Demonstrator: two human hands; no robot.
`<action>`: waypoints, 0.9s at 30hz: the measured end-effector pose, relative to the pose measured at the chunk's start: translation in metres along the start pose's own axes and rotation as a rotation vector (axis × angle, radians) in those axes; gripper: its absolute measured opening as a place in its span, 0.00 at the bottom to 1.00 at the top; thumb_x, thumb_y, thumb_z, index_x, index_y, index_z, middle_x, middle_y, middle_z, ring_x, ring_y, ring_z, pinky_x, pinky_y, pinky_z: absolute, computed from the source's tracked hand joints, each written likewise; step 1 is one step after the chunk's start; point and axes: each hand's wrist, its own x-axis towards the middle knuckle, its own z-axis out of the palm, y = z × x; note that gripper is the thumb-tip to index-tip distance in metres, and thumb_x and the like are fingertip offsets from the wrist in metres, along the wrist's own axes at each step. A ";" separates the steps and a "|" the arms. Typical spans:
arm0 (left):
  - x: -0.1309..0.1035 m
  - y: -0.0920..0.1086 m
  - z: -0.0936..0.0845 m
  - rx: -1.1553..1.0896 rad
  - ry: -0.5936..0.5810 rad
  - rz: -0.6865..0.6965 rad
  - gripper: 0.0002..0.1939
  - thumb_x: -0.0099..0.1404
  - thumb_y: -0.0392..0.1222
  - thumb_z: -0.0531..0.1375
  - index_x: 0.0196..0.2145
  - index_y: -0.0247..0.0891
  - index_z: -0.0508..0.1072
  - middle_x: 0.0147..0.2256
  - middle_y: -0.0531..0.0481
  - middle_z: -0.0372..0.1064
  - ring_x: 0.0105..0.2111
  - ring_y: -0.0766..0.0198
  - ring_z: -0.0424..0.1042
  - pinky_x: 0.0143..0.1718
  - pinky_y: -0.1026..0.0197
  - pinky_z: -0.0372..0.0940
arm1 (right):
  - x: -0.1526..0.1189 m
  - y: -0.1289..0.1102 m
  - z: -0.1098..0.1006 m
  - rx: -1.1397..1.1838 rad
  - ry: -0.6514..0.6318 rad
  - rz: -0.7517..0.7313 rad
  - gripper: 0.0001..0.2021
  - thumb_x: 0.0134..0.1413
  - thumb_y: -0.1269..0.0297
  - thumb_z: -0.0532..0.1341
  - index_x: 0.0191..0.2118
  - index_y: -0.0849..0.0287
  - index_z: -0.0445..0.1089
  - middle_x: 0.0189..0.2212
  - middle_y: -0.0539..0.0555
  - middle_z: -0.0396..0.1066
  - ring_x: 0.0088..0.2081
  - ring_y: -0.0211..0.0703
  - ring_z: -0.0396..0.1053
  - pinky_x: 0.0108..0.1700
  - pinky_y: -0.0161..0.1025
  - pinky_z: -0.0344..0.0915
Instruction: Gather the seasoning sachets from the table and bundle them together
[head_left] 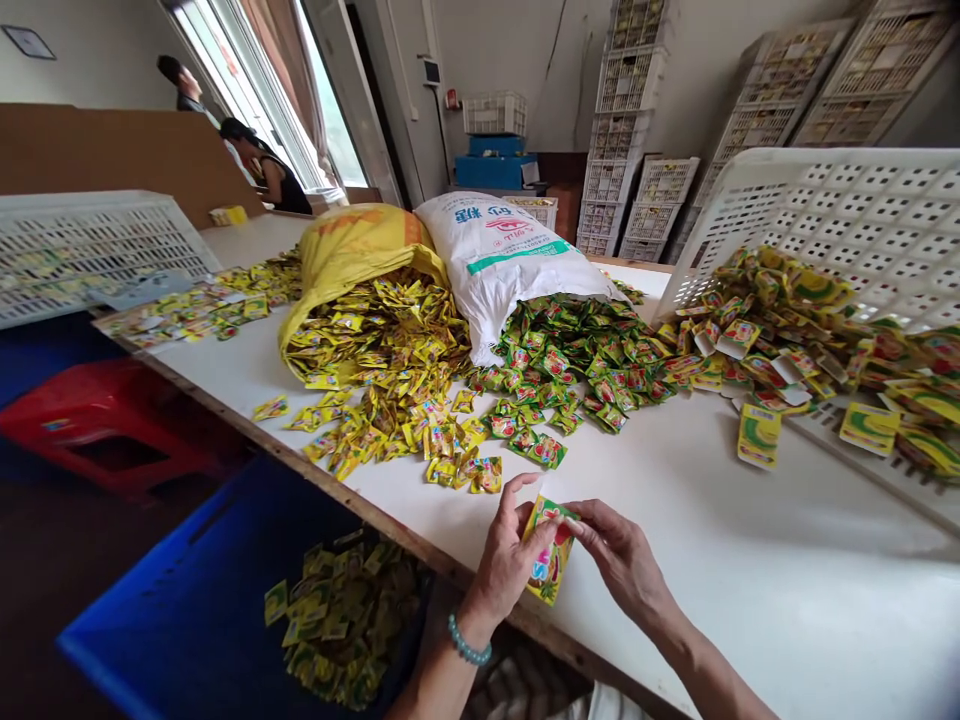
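My left hand (504,562), with a beaded bracelet on its wrist, is closed around a small yellow printed box (546,580) above the table's front edge. The fingers of my right hand (630,560) pinch the upper right edge of that box. A bit of green shows there, and I cannot tell whether it is a sachet or part of the box. Just beyond my hands lie loose yellow sachets (405,405) and green sachets (555,365). They spill from a yellow sack (360,235) and a white sack (510,245), both lying on their sides.
On the right, a tipped white crate (862,200) holds flattish yellow boxes (780,290), some spilled onto the white table (675,520). Below left stands a blue bin (195,590) with boxes inside, near a red stool (127,420). Two people (262,165) are at the back left; stacked crates (615,140) line the wall.
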 end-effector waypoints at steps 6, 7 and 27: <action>0.001 0.004 -0.009 0.045 -0.104 -0.027 0.14 0.60 0.44 0.63 0.41 0.42 0.64 0.27 0.57 0.68 0.27 0.68 0.68 0.29 0.67 0.62 | -0.001 -0.006 0.002 0.027 -0.071 0.022 0.19 0.57 0.46 0.58 0.36 0.58 0.74 0.28 0.52 0.72 0.31 0.42 0.67 0.36 0.38 0.65; 0.001 0.005 -0.009 0.044 -0.105 -0.028 0.15 0.60 0.44 0.63 0.42 0.42 0.64 0.28 0.56 0.68 0.28 0.67 0.68 0.30 0.67 0.63 | 0.000 -0.008 0.001 0.030 -0.066 0.022 0.19 0.57 0.46 0.58 0.42 0.57 0.73 0.29 0.51 0.73 0.32 0.42 0.68 0.36 0.38 0.65; -0.003 0.009 -0.004 0.065 0.026 -0.058 0.20 0.56 0.45 0.67 0.44 0.37 0.68 0.31 0.50 0.76 0.31 0.62 0.75 0.34 0.63 0.69 | 0.001 -0.024 -0.004 0.407 0.019 0.281 0.19 0.44 0.49 0.69 0.34 0.62 0.79 0.27 0.54 0.77 0.32 0.44 0.71 0.40 0.40 0.65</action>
